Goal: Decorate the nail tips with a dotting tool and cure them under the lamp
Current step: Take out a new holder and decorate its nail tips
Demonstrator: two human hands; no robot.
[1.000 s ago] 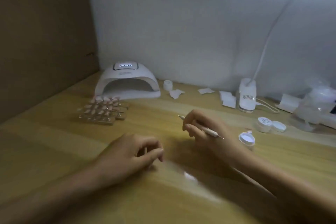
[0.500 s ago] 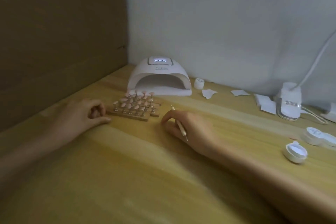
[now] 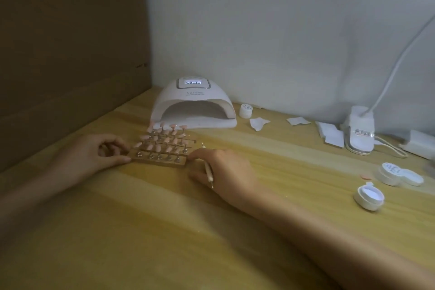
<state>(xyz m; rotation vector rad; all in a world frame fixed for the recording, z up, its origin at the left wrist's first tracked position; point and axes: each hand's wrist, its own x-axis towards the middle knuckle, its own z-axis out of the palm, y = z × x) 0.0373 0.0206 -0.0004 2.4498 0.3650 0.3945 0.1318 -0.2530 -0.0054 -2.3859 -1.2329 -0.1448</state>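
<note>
Pinching the dotting tool (image 3: pixel 208 170) between curled fingers, the right grip (image 3: pixel 226 169) touches the right end of the rack (image 3: pixel 160 160) of pink nail tips (image 3: pixel 168 140); the left grip (image 3: pixel 94 155) pinches its left end. Just behind stands the lamp (image 3: pixel 193 106). Rightward, an open jar (image 3: pixel 369 197) shows white inside, on the wooden bench (image 3: pixel 164 231) below a white wall (image 3: pixel 282 30).

Left hand (image 3: pixel 94 155) and right hand (image 3: pixel 223 172) lie forward — fingers curled.
</note>
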